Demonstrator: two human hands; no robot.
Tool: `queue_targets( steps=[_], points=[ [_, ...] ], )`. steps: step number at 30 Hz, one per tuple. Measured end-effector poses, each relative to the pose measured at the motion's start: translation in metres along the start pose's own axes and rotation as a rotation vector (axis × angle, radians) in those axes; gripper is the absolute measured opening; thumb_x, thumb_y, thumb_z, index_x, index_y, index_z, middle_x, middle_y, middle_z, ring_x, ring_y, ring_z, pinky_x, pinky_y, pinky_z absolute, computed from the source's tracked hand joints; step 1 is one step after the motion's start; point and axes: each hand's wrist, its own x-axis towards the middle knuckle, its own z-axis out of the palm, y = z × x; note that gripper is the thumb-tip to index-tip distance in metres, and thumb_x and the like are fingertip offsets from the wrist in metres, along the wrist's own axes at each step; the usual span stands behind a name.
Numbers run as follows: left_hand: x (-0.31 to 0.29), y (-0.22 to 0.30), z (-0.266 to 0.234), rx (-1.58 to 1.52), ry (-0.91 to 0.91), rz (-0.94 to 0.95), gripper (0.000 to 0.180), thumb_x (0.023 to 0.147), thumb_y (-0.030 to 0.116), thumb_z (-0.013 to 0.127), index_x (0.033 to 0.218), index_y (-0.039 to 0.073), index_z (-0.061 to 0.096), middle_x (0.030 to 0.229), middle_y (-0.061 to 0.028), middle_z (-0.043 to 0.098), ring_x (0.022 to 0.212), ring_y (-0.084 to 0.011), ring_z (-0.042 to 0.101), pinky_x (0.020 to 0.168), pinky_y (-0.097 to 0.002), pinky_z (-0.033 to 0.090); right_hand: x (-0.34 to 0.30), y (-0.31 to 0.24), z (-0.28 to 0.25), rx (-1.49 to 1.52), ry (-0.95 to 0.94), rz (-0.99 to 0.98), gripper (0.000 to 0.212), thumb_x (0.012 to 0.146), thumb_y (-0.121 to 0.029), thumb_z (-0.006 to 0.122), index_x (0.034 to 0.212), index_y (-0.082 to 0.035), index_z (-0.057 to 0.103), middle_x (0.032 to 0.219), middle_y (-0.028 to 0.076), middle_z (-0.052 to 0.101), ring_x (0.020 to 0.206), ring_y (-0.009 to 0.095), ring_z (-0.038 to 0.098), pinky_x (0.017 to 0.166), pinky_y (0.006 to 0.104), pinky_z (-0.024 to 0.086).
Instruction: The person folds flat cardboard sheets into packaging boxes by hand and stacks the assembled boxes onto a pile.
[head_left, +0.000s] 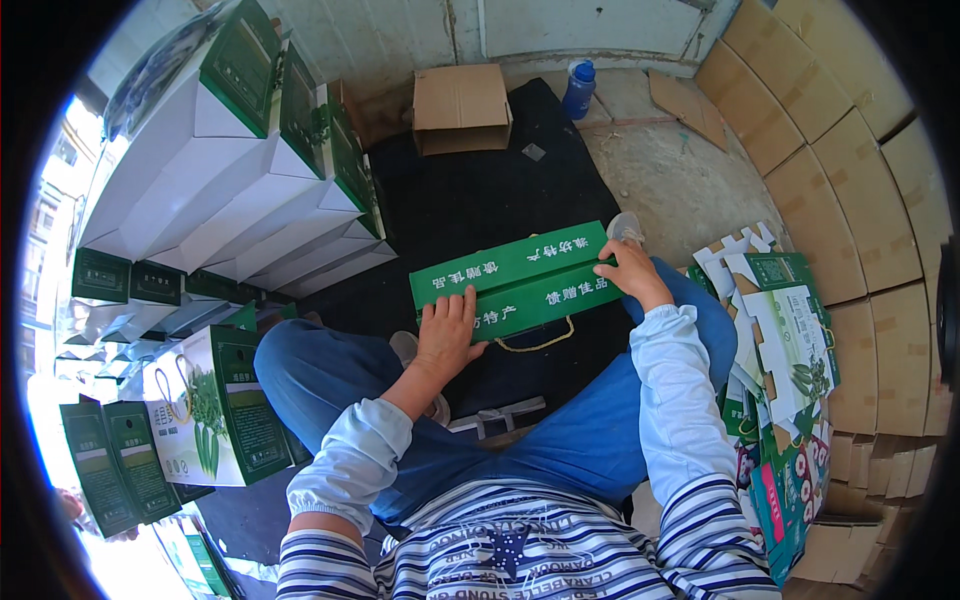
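Your left hand (447,335) and right hand (630,272) press flat, fingers spread and gripping nothing, on a green gift box (520,280) lying on the black floor mat (480,190) before your knees. It looks like light, stiff, crease-prone card, best held by its edges. Finished boxes (250,190) are stacked to your left and flat blanks (790,340) lie to your right.

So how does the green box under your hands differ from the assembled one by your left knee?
The green box lies low on the black mat, pressed by both hands; the assembled box stands full and untouched. The first shows only green flaps; the second shows a white, leaf-printed face. Both have cord handles.
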Motion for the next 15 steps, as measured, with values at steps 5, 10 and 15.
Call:
queue_targets(
  steps=[5,10,15],
  points=[
    [0.004,-0.002,0.0,-0.012,-0.007,-0.037,0.091,0.061,0.045,0.074,0.131,0.001,0.037,0.101,-0.011,0.046,0.096,-0.0259,0.047,0.082,-0.0371,0.039,0.005,-0.004,-0.001,-0.037,0.0,0.03,0.033,0.074,-0.029,0.071,0.094,-0.008,0.055,0.098,0.016,0.057,0.094,0.034,0.056,0.081,0.0412,0.043],
    [0.009,-0.001,0.0,-0.008,-0.054,-0.075,0.089,0.06,0.045,0.074,0.13,0.002,0.039,0.102,-0.0111,0.046,0.097,-0.0262,0.047,0.081,-0.0382,0.04,0.012,-0.005,-0.001,-0.084,-0.025,0.053,0.039,0.072,-0.033,0.072,0.094,-0.005,0.054,0.098,0.015,0.058,0.095,0.033,0.056,0.081,0.0411,0.044],
    [0.014,-0.005,0.003,0.003,-0.061,-0.067,0.091,0.059,0.048,0.074,0.128,0.001,0.039,0.101,-0.0108,0.047,0.095,-0.0252,0.048,0.078,-0.0388,0.042,0.021,-0.006,0.001,-0.126,-0.101,0.112,0.042,0.073,-0.035,0.071,0.094,-0.004,0.052,0.099,0.017,0.058,0.095,0.032,0.056,0.079,0.0409,0.043]
  ],
)
